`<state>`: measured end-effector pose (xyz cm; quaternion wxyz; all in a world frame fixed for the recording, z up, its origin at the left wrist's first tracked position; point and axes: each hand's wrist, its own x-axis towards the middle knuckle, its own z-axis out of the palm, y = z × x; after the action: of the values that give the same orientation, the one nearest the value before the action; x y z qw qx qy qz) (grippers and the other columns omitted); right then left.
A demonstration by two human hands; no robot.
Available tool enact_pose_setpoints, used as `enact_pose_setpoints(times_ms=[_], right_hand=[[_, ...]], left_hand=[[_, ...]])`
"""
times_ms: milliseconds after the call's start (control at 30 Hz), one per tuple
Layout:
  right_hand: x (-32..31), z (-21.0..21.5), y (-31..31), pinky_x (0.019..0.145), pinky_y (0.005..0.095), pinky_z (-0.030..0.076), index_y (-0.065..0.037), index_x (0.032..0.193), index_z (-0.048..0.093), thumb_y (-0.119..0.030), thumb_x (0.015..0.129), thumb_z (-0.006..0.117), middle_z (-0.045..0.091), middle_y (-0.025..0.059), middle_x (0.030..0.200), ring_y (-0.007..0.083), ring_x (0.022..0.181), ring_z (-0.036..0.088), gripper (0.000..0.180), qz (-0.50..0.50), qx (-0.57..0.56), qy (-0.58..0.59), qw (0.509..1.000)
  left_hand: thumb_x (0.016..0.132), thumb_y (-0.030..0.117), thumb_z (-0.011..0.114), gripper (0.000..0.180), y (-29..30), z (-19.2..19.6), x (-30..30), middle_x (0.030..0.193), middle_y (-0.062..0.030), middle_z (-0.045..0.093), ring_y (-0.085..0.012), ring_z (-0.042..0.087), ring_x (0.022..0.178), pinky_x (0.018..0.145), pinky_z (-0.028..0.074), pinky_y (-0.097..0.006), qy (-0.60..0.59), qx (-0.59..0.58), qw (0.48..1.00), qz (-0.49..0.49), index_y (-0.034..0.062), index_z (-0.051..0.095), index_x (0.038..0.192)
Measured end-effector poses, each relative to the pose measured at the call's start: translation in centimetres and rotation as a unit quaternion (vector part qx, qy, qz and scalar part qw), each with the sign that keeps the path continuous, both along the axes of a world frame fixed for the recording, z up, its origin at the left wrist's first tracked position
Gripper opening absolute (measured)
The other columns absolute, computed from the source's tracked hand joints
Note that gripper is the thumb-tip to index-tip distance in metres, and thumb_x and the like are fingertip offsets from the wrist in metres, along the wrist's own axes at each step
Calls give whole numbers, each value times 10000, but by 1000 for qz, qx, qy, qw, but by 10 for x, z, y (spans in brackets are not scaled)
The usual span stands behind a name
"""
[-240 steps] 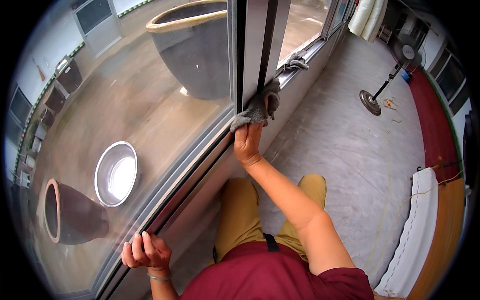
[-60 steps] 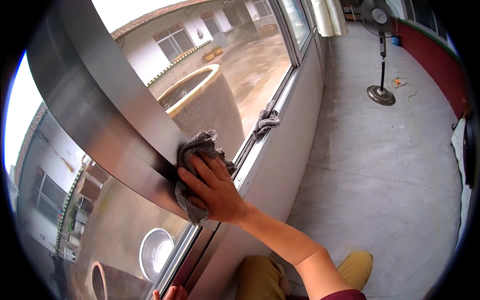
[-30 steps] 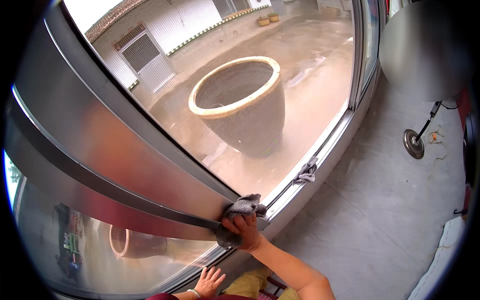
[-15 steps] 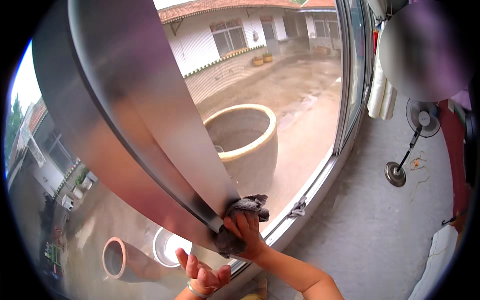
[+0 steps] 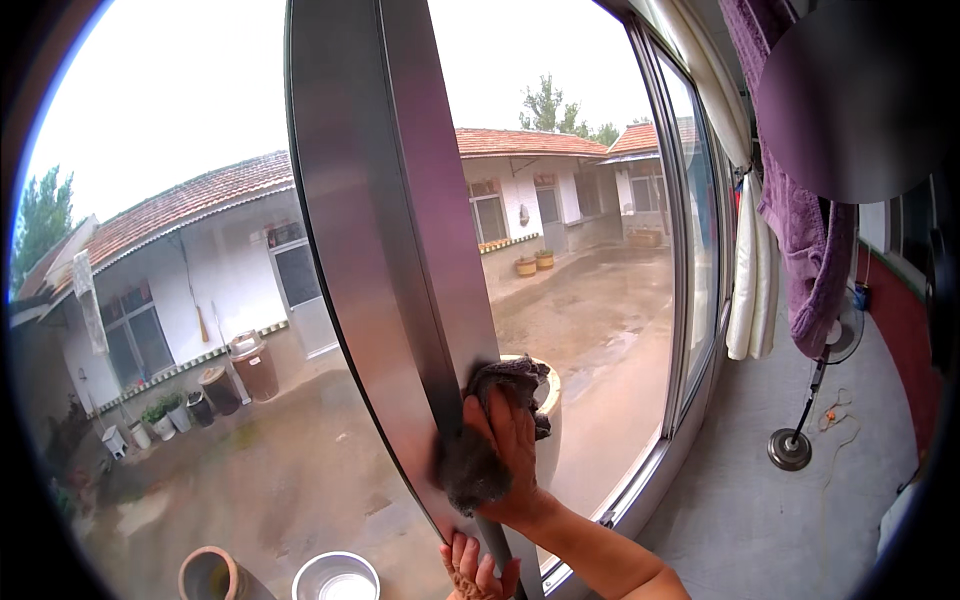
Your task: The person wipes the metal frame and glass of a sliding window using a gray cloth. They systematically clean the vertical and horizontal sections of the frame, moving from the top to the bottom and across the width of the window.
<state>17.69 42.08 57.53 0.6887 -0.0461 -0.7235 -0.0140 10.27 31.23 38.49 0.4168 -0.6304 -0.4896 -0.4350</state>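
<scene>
A dark grey cloth is bunched under my right hand. That hand presses it against the tall, shiny metal window post, low on its face. Part of the cloth hangs below the fingers, blurred by motion; another fold sticks out past the post's right edge. Lower down, at the bottom of the picture, my left hand holds the foot of the post, its fingers and thumb bent around the metal. Its wrist is cut off by the picture's edge.
Right of the post are the window sill, a purple towel, a white curtain and a standing fan on the grey floor. Outside, a large pot is partly hidden by the cloth; a clay pot and a metal basin stand lower left.
The view has tilted up, showing more of the yard and sky. My right hand has moved higher on the post with the cloth. My left hand, lifted with fingers apart before, now holds the post.
</scene>
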Motion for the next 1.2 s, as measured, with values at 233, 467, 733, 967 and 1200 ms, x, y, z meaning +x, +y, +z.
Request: enact_pose_setpoints(times_ms=[233,467,733,967,1200], right_hand=[[-4,110,2,1137,505,241,51,1468,346,-140,783,685,284,265,1528,449,1400,305,788,40,64,27,997],[-16,206,18,1154,480,238,-29,1488,354,-102,720,700,279,177,1556,405,1405,301,845,74,84,81,990],[-39,331,59,1172,477,202,-72,1497,345,-164,786,625,235,149,1580,366,1419,267,769,-113,180,83,974],[-21,468,76,1090,425,323,-28,1307,513,-230,912,508,407,183,1419,330,1321,408,443,35,222,-68,972],[-38,546,32,942,349,477,-54,1031,680,-75,886,474,635,106,1155,239,1158,565,253,-3,170,86,982]], left_hand=[[838,163,671,478,5,-6,-3,1279,-245,529,-487,517,1218,1087,290,-587,22,22,999,34,9,474,1246],[858,169,642,417,6,5,7,1240,-185,586,-431,562,1175,1027,358,-559,15,38,998,41,43,512,1233],[836,157,620,269,-1,4,10,1193,-144,615,-382,591,1135,1005,388,-537,-18,19,999,32,64,614,1088],[823,148,625,226,-6,10,18,1141,-144,647,-380,610,1124,1024,415,-538,-49,-6,998,-26,60,611,1031],[878,147,602,275,-3,1,2,1214,-148,634,-375,591,1195,1066,357,-595,-5,-13,999,-37,69,601,1141]])
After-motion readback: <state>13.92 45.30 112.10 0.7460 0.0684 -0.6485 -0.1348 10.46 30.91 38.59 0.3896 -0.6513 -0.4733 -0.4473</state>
